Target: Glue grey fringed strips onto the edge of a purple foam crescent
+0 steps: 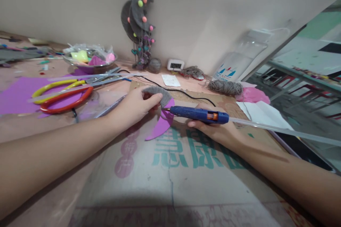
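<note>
My left hand (144, 100) pinches the upper end of a purple foam crescent (163, 125), its top part wrapped in grey yarn (161, 94). From the wrapped part a loose grey strand hangs near the purple face. My right hand (213, 129) is closed around a blue hot glue gun (195, 112), and its fingers are partly hidden behind the gun. The nozzle points left and meets the crescent at the edge of the yarn, or is very close to it. A long clear glue stick (279, 132) sticks out of the gun's back.
Printed cardboard (128, 191) covers the table beneath my hands. Scissors with red and yellow handles (66, 99) lie left on purple foam sheet (13, 94). Behind are a metal bowl (77, 65), a white timer (176, 64), grey yarn (225, 87), a bottle (239, 56) and hanging crescents (138, 14).
</note>
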Demonstrator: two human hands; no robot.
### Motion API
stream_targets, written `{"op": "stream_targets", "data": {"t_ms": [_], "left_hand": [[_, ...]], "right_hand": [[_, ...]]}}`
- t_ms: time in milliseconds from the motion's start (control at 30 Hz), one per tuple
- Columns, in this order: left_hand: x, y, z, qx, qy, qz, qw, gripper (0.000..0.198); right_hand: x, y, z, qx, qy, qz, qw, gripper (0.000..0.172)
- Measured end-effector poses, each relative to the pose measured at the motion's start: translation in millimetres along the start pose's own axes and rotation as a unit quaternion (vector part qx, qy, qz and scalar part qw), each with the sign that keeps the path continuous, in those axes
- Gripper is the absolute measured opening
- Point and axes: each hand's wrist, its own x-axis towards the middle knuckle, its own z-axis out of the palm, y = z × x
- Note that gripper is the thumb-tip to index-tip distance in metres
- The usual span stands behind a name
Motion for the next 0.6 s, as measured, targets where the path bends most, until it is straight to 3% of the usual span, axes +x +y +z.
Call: {"op": "stream_targets", "data": {"t_ms": [600], "left_hand": [[0.5,-0.5,-1.5,0.007,-0.010,0.013,1.000,0.025]], "right_hand": [[-0.9,-2.2,-2.7,0.012,-0.015,-0.002,1.000,0.023]]}}
